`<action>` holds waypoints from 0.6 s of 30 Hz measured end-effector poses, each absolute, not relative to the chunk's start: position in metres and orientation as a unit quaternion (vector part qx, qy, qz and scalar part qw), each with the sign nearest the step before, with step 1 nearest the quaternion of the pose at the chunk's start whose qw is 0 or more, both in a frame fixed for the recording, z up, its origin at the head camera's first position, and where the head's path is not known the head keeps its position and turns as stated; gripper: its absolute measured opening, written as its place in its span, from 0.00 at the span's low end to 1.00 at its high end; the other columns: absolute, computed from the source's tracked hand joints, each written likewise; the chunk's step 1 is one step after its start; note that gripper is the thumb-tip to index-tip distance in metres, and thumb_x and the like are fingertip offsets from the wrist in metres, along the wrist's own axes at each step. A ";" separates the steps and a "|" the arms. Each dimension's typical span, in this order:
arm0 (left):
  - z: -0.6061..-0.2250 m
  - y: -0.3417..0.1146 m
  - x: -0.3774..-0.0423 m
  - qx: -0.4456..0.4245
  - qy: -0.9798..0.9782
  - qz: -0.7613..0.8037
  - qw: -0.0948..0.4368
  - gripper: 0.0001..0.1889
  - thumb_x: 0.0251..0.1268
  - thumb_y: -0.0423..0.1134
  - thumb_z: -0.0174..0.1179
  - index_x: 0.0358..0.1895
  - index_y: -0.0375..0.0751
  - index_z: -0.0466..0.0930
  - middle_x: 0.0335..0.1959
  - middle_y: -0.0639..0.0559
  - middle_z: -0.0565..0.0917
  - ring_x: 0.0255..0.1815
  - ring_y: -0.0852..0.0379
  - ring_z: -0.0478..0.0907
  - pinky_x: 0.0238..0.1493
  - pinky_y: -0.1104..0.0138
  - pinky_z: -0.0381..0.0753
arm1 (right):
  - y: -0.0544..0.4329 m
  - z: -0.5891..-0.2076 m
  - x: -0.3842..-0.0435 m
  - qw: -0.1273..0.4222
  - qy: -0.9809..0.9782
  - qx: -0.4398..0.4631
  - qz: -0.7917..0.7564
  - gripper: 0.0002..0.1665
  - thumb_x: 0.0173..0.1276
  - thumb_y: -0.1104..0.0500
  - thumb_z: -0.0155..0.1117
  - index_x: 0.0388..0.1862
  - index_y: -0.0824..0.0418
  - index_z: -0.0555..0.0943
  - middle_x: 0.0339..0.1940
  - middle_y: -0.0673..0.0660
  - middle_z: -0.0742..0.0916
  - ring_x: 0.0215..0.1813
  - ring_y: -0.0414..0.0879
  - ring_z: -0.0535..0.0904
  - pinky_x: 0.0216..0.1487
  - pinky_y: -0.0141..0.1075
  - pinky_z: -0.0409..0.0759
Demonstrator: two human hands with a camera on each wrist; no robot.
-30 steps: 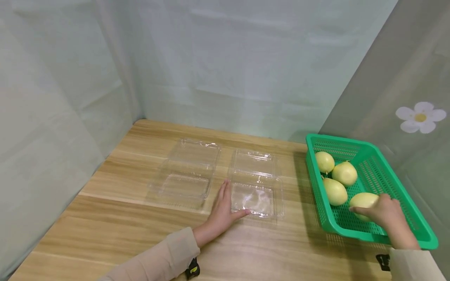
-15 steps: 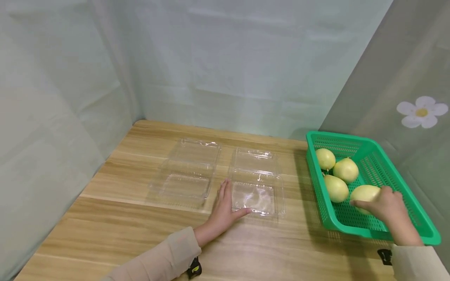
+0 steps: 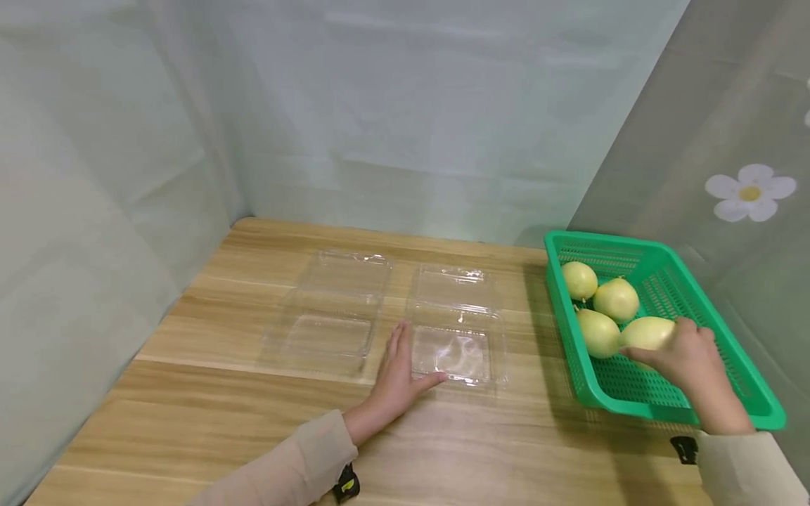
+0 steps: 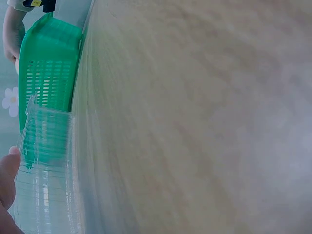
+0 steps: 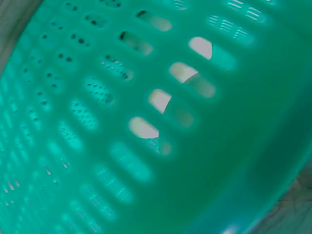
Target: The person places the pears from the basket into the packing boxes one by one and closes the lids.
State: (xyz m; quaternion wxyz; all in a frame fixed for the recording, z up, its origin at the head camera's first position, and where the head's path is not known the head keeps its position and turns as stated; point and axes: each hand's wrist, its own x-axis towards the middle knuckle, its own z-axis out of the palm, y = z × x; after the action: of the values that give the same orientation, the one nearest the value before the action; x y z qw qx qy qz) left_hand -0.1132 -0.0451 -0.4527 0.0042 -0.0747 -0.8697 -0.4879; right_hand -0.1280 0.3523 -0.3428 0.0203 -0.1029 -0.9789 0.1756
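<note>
My right hand [image 3: 692,358] reaches into a green basket [image 3: 595,379] and grips a pale yellow, smooth, oval fruit [image 3: 645,334], thumb on its near left side. Beside it are three similar fruits [image 3: 598,334], some with short stems. My left hand [image 3: 394,379] lies spread at the near left corner of a clear plastic clamshell box [image 3: 452,351], thumb along its front edge. The left wrist view catches the thumb [image 4: 9,175] next to the clear box wall [image 4: 46,200]. In the right wrist view the slotted basket wall [image 5: 219,141] hides the hand; pale patches show through its slots.
A second clear clamshell box [image 3: 332,334] lies with its lid open to the left of the first. Both stand on a wooden table [image 3: 253,422]. Pale curtains [image 3: 405,126] hang behind the table, and a grey one with a white flower [image 3: 749,193] hangs at the right.
The right hand and its fruit have shifted slightly up and away within the basket, closer to the other fruits. The left hand stays at the box. The head view has shifted a little.
</note>
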 end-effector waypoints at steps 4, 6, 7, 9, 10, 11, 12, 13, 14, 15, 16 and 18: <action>-0.452 -0.047 -0.114 -0.073 -0.870 -0.488 0.003 0.57 0.50 0.51 0.71 0.75 0.31 0.41 0.77 0.37 0.41 0.77 0.38 0.38 0.73 0.42 0.46 | 0.347 -0.341 -0.130 0.032 -0.980 -0.093 0.172 0.53 0.46 0.42 0.75 0.47 0.86 0.62 0.35 0.78 0.69 0.36 0.66 0.66 0.23 0.45 0.68; -0.453 -0.047 -0.114 -0.074 -0.869 -0.490 0.001 0.57 0.50 0.51 0.71 0.75 0.31 0.41 0.77 0.37 0.41 0.77 0.39 0.37 0.73 0.42 0.45 | 0.345 -0.340 -0.130 0.038 -0.981 -0.088 0.170 0.53 0.46 0.42 0.75 0.46 0.86 0.63 0.34 0.78 0.70 0.35 0.66 0.66 0.22 0.44 0.67; -0.453 -0.047 -0.113 -0.076 -0.868 -0.491 0.002 0.57 0.50 0.51 0.71 0.74 0.31 0.41 0.77 0.36 0.41 0.77 0.38 0.37 0.73 0.42 0.46 | 0.344 -0.340 -0.130 0.041 -0.981 -0.086 0.170 0.53 0.46 0.42 0.75 0.46 0.86 0.63 0.34 0.78 0.70 0.35 0.65 0.66 0.22 0.43 0.67; -0.453 -0.046 -0.113 -0.076 -0.868 -0.492 0.004 0.57 0.49 0.51 0.71 0.74 0.31 0.41 0.77 0.36 0.41 0.77 0.38 0.37 0.73 0.41 0.46 | 0.343 -0.339 -0.131 0.044 -0.981 -0.082 0.171 0.53 0.46 0.42 0.75 0.46 0.86 0.63 0.34 0.78 0.70 0.35 0.65 0.66 0.22 0.42 0.67; -0.453 -0.046 -0.113 -0.077 -0.868 -0.491 0.006 0.57 0.49 0.51 0.71 0.74 0.30 0.42 0.77 0.36 0.42 0.77 0.37 0.37 0.72 0.41 0.46 | 0.342 -0.339 -0.131 0.048 -0.981 -0.078 0.171 0.53 0.46 0.43 0.76 0.46 0.86 0.63 0.34 0.78 0.70 0.35 0.65 0.66 0.22 0.43 0.67; -0.454 -0.046 -0.113 -0.078 -0.868 -0.491 0.007 0.57 0.50 0.51 0.71 0.74 0.30 0.42 0.77 0.35 0.42 0.77 0.37 0.37 0.72 0.40 0.46 | 0.341 -0.338 -0.132 0.051 -0.981 -0.075 0.171 0.53 0.46 0.43 0.76 0.47 0.86 0.63 0.34 0.78 0.70 0.35 0.65 0.66 0.23 0.43 0.67; -0.454 -0.046 -0.113 -0.078 -0.868 -0.490 0.009 0.57 0.50 0.51 0.71 0.74 0.30 0.42 0.77 0.35 0.42 0.76 0.36 0.38 0.72 0.40 0.46 | 0.340 -0.338 -0.132 0.051 -0.981 -0.072 0.171 0.53 0.46 0.43 0.75 0.47 0.86 0.63 0.35 0.78 0.70 0.36 0.66 0.66 0.23 0.44 0.67; -0.454 -0.047 -0.113 -0.078 -0.869 -0.489 0.010 0.57 0.50 0.51 0.71 0.74 0.29 0.42 0.76 0.35 0.42 0.76 0.36 0.38 0.72 0.40 0.46 | 0.338 -0.337 -0.132 0.054 -0.981 -0.069 0.172 0.53 0.46 0.43 0.75 0.47 0.86 0.63 0.35 0.78 0.70 0.36 0.66 0.66 0.23 0.45 0.68; -0.454 -0.046 -0.113 -0.077 -0.869 -0.488 0.009 0.57 0.50 0.51 0.70 0.74 0.30 0.42 0.77 0.35 0.42 0.76 0.36 0.38 0.72 0.40 0.46 | 0.337 -0.336 -0.133 0.056 -0.981 -0.067 0.172 0.53 0.47 0.43 0.75 0.47 0.86 0.63 0.35 0.79 0.70 0.36 0.66 0.66 0.24 0.46 0.68; -0.454 -0.047 -0.113 -0.078 -0.869 -0.488 0.009 0.57 0.50 0.51 0.70 0.74 0.29 0.42 0.76 0.35 0.42 0.76 0.36 0.38 0.72 0.40 0.46 | 0.336 -0.335 -0.133 0.058 -0.981 -0.065 0.173 0.53 0.47 0.43 0.75 0.47 0.86 0.63 0.36 0.79 0.71 0.37 0.66 0.65 0.24 0.46 0.68; -0.454 -0.047 -0.113 -0.078 -0.870 -0.488 0.010 0.57 0.50 0.51 0.70 0.74 0.29 0.42 0.76 0.35 0.42 0.76 0.36 0.38 0.72 0.40 0.46 | 0.334 -0.334 -0.133 0.059 -0.981 -0.063 0.173 0.53 0.47 0.43 0.75 0.48 0.86 0.63 0.36 0.79 0.71 0.37 0.67 0.65 0.24 0.46 0.68; -0.454 -0.047 -0.113 -0.077 -0.870 -0.488 0.007 0.57 0.50 0.52 0.70 0.74 0.29 0.41 0.76 0.35 0.41 0.77 0.36 0.37 0.73 0.41 0.46 | 0.332 -0.332 -0.133 0.060 -0.981 -0.061 0.175 0.53 0.47 0.43 0.75 0.48 0.86 0.62 0.37 0.79 0.71 0.38 0.67 0.65 0.25 0.46 0.68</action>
State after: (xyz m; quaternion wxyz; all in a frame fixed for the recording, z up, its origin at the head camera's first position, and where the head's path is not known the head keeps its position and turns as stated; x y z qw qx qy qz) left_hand -0.1134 -0.0470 -0.4542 0.0073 -0.0772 -0.8696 -0.4876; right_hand -0.1333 0.3318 -0.3319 0.0602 -0.0610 -0.9808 0.1752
